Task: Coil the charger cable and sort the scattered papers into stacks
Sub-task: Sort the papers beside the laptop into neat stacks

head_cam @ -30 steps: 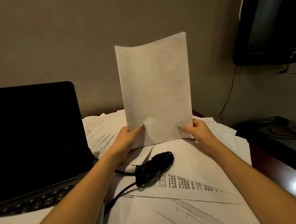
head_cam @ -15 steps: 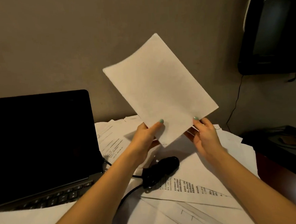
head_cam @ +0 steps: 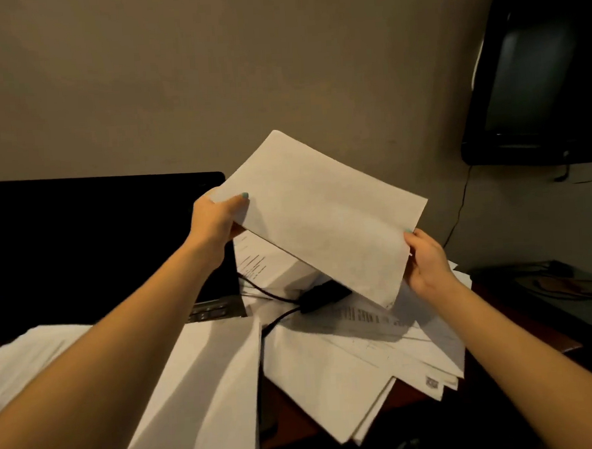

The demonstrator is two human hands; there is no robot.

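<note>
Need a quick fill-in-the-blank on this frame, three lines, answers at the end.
1. The left hand grips one end of the held sheet; the other end is gripped by the ____ hand.
2. The black charger brick lies on the scattered ____.
3. The open laptop stands on the person's ____ side.

Missing words: right; papers; left.

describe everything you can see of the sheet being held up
The sheet is plain white paper, blank on the visible side, slightly bowed. It is held in the air, tilted diagonally, above the scattered papers and black charger. The left hand pinches its left corner, the right hand grips its right edge.
</note>
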